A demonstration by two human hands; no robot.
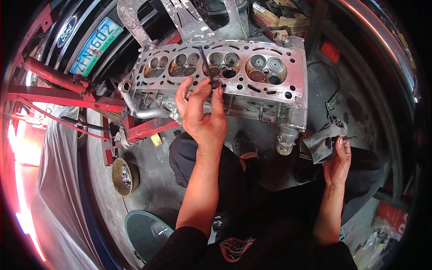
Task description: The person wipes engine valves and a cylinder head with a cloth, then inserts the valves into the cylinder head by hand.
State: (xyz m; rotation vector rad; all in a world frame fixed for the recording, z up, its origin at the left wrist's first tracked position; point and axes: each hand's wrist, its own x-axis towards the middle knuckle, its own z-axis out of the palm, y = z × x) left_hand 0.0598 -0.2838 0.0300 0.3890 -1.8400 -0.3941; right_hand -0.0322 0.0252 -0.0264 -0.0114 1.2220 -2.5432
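A long metal cylinder head lies in front of me, its flat face with the combustion chambers turned up. Over its middle, my left hand is closed, pinching a dark engine valve between thumb and fingers. The valve's thin stem points up and away, its head end down by my fingertips. Several round valve heads sit in the chambers, while dark open ports show in the two right-hand ones. Off to the right, my right hand is closed on a grey rag. A thin metal rod sticks out by its fingertips.
A red metal stand reaches in from the left, beside a car's front with a licence plate. A small bowl of metal parts and a grey-green basin stand on the floor at left. A cardboard box lies at the back.
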